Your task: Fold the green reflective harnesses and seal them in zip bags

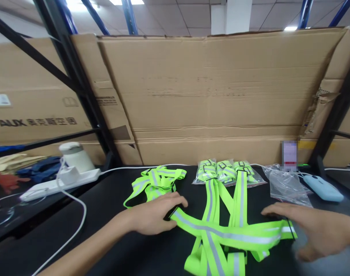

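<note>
A neon yellow-green reflective harness (pixel 212 207) with grey stripes lies spread on the black tabletop, and its waist strap (pixel 235 234) runs crosswise over the other straps. Around the black buckle at the strap's left end, my left hand (pixel 160 214) is closed. My right hand (pixel 321 226) is beside the strap's right end, slightly blurred, with thumb and fingers apart and nothing visibly gripped. A second, bunched-up reflective harness (pixel 154 183) lies behind my left hand. Several folded harnesses in clear bags (pixel 225 172) sit in a row at the back.
Clear plastic bags (pixel 288 186) and a light blue power bank (pixel 323 188) lie at the right. On the left are a white power strip (pixel 60 184), a loose cable (pixel 84 214) and a pale jar (pixel 77 157). A cardboard wall (pixel 221 88) and black rack posts bound the back.
</note>
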